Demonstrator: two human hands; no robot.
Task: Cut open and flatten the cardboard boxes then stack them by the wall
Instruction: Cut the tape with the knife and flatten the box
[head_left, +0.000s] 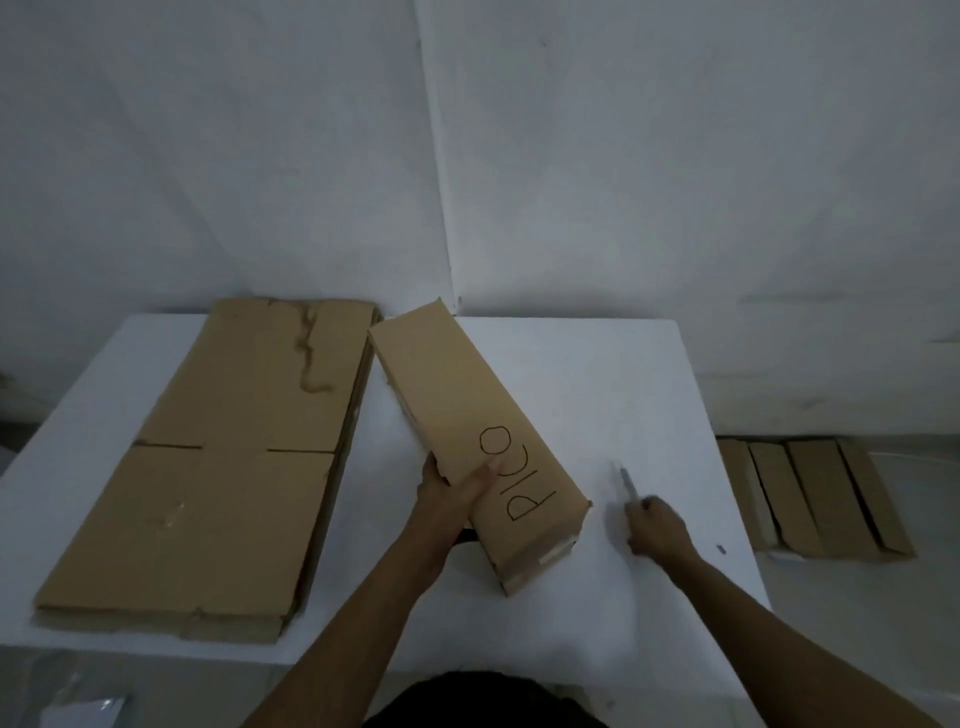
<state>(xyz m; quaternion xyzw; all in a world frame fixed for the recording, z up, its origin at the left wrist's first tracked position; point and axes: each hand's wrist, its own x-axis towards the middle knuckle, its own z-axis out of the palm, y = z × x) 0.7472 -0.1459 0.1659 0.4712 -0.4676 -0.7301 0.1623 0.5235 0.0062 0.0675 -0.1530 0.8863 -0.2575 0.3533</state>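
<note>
Left hand (453, 491) grips box (467, 415); right hand (658, 526) holds thin tool (627, 483).

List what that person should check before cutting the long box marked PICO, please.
1. Long brown cardboard box marked PICO steadied: ok, the left hand grips its side.
2. Tool ready: ok, the right hand holds a thin grey tool; it is blurred, so blade cannot tell.
3. Left hand away from the box's taped near end: ok.
4. Bare white table right of the box: ok.
5. Box apart from the stack of flattened brown cardboard: cannot tell at the far corner.
</note>
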